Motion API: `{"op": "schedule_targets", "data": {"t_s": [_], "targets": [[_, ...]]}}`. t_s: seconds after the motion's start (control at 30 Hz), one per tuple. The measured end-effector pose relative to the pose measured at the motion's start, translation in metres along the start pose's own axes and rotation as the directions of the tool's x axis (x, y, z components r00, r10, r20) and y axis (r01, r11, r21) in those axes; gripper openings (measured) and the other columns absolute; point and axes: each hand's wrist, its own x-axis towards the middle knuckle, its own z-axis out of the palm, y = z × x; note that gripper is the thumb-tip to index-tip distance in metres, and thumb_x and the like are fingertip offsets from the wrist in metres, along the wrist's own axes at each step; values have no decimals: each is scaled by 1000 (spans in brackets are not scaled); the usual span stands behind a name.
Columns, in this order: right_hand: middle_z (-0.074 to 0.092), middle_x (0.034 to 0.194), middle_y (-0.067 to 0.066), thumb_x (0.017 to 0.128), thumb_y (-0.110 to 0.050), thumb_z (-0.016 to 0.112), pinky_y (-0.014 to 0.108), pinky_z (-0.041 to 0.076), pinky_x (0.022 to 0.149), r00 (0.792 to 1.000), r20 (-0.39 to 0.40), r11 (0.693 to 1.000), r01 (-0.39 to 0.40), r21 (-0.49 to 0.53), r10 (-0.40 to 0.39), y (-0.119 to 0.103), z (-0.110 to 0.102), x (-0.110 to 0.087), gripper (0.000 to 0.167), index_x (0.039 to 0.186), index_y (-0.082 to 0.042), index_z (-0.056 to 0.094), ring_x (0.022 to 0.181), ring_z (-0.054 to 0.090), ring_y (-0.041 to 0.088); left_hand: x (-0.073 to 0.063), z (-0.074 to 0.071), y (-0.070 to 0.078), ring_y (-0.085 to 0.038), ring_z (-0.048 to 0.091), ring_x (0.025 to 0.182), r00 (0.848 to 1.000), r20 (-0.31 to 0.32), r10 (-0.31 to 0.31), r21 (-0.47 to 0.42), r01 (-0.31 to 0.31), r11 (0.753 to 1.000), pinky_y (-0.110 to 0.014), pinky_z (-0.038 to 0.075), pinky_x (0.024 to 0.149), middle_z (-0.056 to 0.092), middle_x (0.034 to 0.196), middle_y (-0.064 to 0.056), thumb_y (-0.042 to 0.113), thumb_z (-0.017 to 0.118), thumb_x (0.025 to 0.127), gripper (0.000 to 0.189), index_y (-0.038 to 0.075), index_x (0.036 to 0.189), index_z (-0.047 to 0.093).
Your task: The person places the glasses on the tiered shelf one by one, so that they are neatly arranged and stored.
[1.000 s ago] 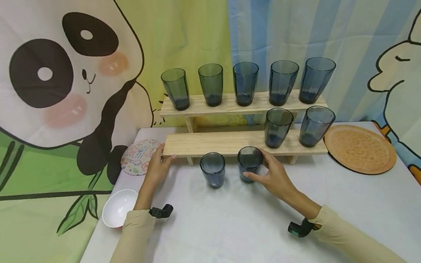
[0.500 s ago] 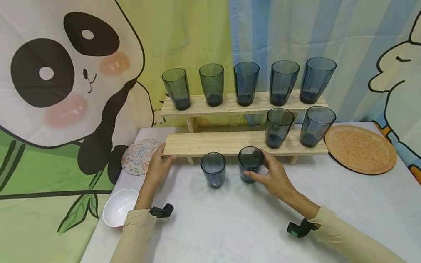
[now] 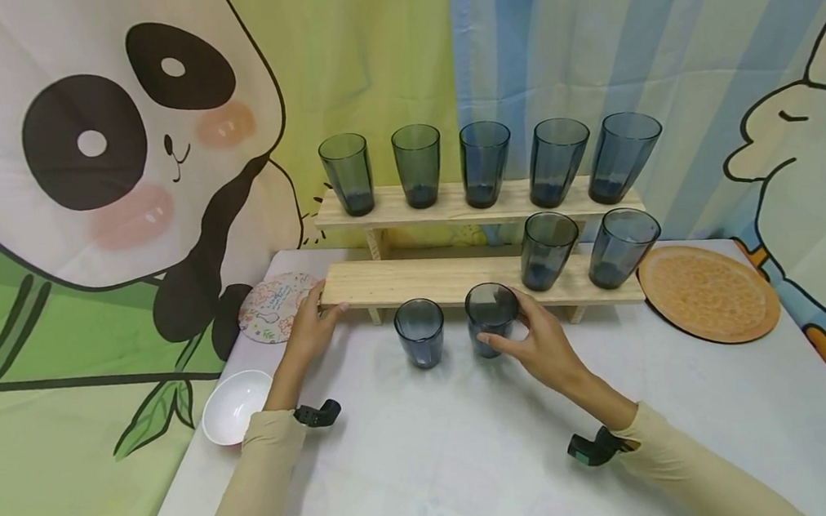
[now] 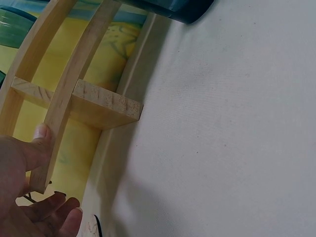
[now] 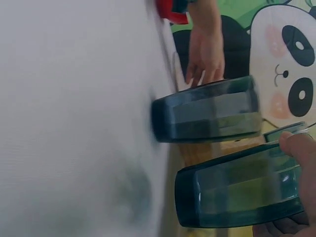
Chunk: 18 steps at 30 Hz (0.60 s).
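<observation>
My right hand [image 3: 544, 346] grips a smoky blue drinking glass [image 3: 490, 317], thumb on its near side and fingers round its right. In the right wrist view this glass [image 5: 239, 187] has its base a little off the white cloth. Left of it a second glass [image 3: 419, 333] stands upright on the table. My left hand [image 3: 308, 326] holds the left end of the lower wooden shelf [image 3: 400, 282]. In the left wrist view the thumb [image 4: 42, 134] presses on the board's front edge, with the other fingers curled underneath. Two glasses, one a tall tumbler [image 3: 547, 251], stand on that shelf's right end.
Several similar glasses [image 3: 486, 163] line the upper shelf [image 3: 387, 198]. A white bowl [image 3: 237, 406] stands by my left forearm, with a floral round mat [image 3: 275, 307] behind it. A brown round mat [image 3: 708, 294] lies right of the rack. Printed curtains hang behind.
The glass in my right hand has risen slightly, and the right wrist has shifted a little. My left hand keeps its place on the shelf.
</observation>
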Motion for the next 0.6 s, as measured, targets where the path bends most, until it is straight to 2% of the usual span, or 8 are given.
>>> {"op": "schedule_targets", "data": {"t_s": [0.13,0.33,0.6], "targets": [[57,150,11,88,-32,89,54,51,110,999,-10,999,32,11,-32,-17,-7,9,82,157,-16,48,134,61,32,0,0,-1,-50,35,152,1000,-2,3,-4,-3,1000,-65,30,124,29,168,-29,36,62,107,79,7,168,21],[54,153,12,90,-27,88,50,41,122,996,-36,995,81,53,-79,-37,-13,36,77,155,-11,49,143,53,32,-2,-1,0,-50,38,150,1000,-9,3,-3,-3,1000,-66,32,123,31,167,-29,36,63,107,78,9,168,22],[54,152,11,90,-34,87,48,39,124,995,-89,998,43,40,-39,-44,-8,72,82,157,-11,46,145,51,31,-1,0,-1,-49,37,151,1000,-6,14,-8,-14,1000,-64,30,124,30,168,-29,35,62,107,78,7,168,22]]}}
